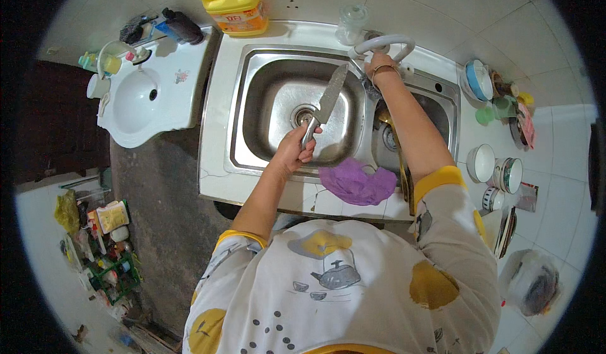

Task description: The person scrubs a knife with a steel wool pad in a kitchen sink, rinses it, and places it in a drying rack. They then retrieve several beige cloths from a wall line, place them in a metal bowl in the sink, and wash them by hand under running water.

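My left hand is closed around the handle of a kitchen knife. The knife's broad, speckled blade points up and away over the left bowl of a steel double sink. At the back of the sink, my right hand grips the faucet near its base, below the curved white spout; part of the fingers is hidden. A crumpled purple cloth or bag lies on the front rim between the bowls. Long golden utensils lean in the right bowl, partly behind my right arm.
A yellow jug and a clear glass jar stand along the back wall. Several bowls line the right counter. A white washbasin is at the left, and a cluttered rack stands on the floor at lower left.
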A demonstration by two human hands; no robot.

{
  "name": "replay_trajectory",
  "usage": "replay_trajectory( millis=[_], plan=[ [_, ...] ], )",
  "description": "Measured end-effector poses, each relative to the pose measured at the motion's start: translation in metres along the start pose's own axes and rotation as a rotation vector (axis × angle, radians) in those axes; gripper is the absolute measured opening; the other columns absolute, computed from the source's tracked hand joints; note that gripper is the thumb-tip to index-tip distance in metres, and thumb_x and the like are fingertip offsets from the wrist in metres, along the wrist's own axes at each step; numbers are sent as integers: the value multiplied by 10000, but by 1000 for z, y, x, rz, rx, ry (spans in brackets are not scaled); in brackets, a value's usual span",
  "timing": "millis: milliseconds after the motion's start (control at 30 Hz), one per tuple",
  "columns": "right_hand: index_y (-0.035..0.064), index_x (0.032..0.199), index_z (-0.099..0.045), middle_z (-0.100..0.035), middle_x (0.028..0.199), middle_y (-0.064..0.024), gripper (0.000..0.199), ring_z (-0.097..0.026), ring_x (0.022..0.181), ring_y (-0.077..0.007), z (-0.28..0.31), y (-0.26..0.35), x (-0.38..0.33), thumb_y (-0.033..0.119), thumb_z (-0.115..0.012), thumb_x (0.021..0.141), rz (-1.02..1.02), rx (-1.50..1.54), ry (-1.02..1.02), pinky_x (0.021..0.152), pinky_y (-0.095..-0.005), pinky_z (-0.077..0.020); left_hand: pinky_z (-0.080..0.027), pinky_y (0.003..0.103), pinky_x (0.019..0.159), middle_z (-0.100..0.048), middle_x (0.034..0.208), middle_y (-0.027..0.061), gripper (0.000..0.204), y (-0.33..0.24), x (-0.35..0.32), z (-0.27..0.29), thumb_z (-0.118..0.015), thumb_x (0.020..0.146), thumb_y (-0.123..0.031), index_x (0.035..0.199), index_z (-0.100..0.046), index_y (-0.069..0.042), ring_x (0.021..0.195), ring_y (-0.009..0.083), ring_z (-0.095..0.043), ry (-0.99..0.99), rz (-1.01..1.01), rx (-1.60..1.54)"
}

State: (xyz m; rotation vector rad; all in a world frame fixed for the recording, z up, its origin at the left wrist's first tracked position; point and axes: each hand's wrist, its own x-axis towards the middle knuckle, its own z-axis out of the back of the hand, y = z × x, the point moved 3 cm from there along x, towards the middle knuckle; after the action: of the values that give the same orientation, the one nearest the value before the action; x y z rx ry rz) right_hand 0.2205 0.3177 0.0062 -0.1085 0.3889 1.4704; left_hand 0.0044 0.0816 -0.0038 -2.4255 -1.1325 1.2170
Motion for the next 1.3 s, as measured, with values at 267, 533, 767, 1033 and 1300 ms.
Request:
replay_trajectory(
  millis=[267,533,767,1033,1300],
  plan=[
    [81,1216,-495,-580,1124,-186,472,-557,1049,-328,10,0,-2,279,-573,795,106,-51,21,919,-422,-435,-223,215,369,-413,555,-27,413,0,20,-4,-295,976,-398,1041,-530,-65,378,55,-260,63,-33,13],
    [149,1234,-483,-532,1213,-167,477,-524,1109,-330,2,3,2,289,-613,797,128,-87,48,924,-433,-431,-223,213,364,-424,560,-30,407,0,20,-4,-308,974,-401,1045,-525,-64,372,56,-252,86,-29,-30],
    [61,1108,-507,-605,1055,-176,530,-579,1011,-321,-7,-32,-22,372,-702,727,91,434,-174,865,-400,-462,-211,217,364,-420,563,-28,394,-1,19,-6,-311,971,-404,1024,-529,-81,374,63,-238,47,-44,-20],
    [84,1072,-542,-568,1029,-132,581,-532,998,-292,-56,38,-121,304,-787,594,510,869,-205,875,-372,-422,-225,233,358,-427,552,-22,367,9,37,-19,-347,958,-415,1033,-524,-101,364,72,-266,-196,-81,-71],
    [110,1060,-589,-574,1038,-172,375,-545,971,-354,-21,28,-93,37,-548,694,474,445,-333,858,-409,-454,-217,228,365,-397,540,-31,372,10,11,-6,-332,962,-405,1016,-527,-92,377,69,-247,-149,-44,0]
  ],
)
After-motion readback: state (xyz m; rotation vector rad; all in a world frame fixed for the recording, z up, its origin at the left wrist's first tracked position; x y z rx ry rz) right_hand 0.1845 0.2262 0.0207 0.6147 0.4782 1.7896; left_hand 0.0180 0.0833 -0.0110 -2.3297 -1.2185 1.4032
